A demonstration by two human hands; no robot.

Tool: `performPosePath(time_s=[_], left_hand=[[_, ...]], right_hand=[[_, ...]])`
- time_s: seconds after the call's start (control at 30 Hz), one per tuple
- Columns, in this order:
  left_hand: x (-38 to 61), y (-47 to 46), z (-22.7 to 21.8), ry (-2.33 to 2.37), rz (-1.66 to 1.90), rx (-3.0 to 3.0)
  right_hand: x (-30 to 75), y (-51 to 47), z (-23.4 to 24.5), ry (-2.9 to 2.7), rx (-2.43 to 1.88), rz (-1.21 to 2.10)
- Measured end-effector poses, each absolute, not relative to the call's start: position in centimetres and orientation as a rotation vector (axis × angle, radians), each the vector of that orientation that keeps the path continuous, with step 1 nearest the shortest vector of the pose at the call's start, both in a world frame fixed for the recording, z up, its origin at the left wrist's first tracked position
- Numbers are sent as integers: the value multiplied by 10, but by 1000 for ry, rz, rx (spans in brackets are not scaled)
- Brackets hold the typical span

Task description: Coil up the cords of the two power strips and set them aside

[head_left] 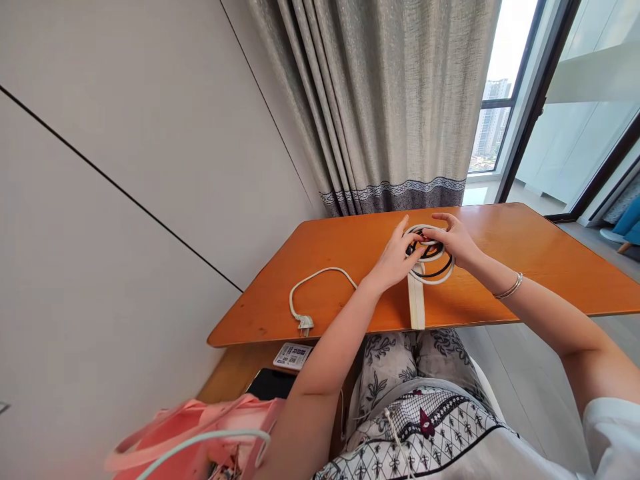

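Above the orange-brown table, a coil of white and black cables [439, 280] is held between my two hands. My left hand [395, 261] grips the coil's left side, with the thumb and fingers around the loops. On the upper right of the coil, my right hand [459, 245] pinches the loops, its index finger raised. Below the coil, a white power strip [416, 305] lies lengthwise toward the table's near edge. A white cord ending in a plug [305, 323] curves over the table to the left, partly hidden behind my left forearm.
The wooden table [500, 267] has a near edge just before my lap. Lower left are a pink bag [170, 433], a dark phone-like slab [271, 384] and a white printed box [293, 357]. A grey curtain [400, 100] hangs behind the table, beside a wall and a window.
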State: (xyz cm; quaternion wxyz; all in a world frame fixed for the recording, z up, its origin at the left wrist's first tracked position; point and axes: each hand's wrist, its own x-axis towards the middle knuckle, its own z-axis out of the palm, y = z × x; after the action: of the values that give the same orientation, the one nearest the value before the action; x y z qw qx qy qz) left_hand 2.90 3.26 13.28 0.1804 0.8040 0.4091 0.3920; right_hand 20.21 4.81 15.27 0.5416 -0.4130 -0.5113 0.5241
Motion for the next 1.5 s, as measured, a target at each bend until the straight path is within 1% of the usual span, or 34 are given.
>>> performPosePath(time_s=[0.23,0.43,0.67,0.83,0.9,1.1,1.33,1.5], left_hand=[[38,26,145,1261,1009,2359],[41,28,141,1316,1021,2351],[44,26,135,1413,1084,2389],[43,28,130,1408,1124,2403],[42,30,127,1371,1149,2382],[35,38,120,1247,1230,2290],[26,44,112,1048,1342,2209],[24,41,108,885,1438,2112]], right_hand=[[197,47,150,-1408,-1008,1119],[197,47,144,-1526,-1009,974],[200,44,146,-1743,-1067,675],[206,44,147,-1931,-1162,283],[208,45,148,-1953,-1206,204],[208,55,144,-1917,-1102,311],[200,69,128,-1816,-851,655],[199,76,123,-1806,-719,737]])
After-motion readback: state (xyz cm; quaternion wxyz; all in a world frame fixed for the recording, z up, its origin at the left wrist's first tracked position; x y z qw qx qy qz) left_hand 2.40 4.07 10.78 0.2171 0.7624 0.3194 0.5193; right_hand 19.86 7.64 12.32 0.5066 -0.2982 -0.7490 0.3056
